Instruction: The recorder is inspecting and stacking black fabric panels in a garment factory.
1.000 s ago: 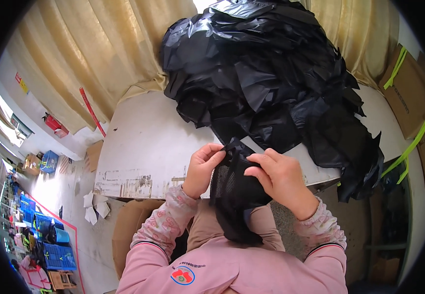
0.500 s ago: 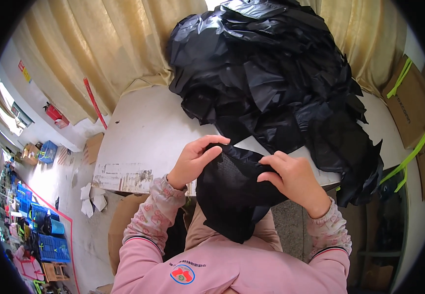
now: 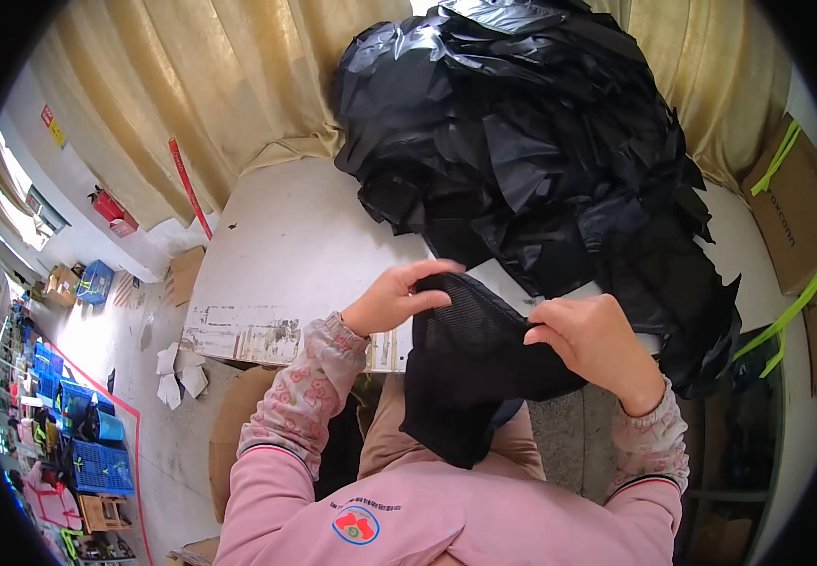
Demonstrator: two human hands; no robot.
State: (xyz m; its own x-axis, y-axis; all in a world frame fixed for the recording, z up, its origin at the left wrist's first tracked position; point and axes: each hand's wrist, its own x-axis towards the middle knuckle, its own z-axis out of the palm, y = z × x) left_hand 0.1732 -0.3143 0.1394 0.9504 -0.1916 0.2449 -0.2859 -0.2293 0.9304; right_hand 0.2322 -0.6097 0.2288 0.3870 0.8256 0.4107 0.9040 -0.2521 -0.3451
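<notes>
A black fabric piece with a mesh panel (image 3: 465, 377) hangs between my hands, over my lap and the table's front edge. My left hand (image 3: 404, 297) pinches its upper left edge between thumb and fingers. At its upper right edge my right hand (image 3: 592, 340) is closed, thumb against curled fingers. Between the two grips the top edge is drawn fairly straight. Beyond my hands, a large heap of black sheet-like pieces (image 3: 531, 141) covers much of the white table (image 3: 286, 245) and spills over its right front edge.
Cream curtains (image 3: 191, 85) hang behind the table. Brown cardboard (image 3: 785, 222) with bright green straps (image 3: 795, 316) leans at the right. Left on the floor lie torn white paper pieces (image 3: 182, 368) and blue crates (image 3: 102, 467). A red fire extinguisher (image 3: 111, 209) is by the wall.
My right hand has moved right and its fingers have curled in more. The fabric's top edge is stretched wider, with more of the mesh panel showing.
</notes>
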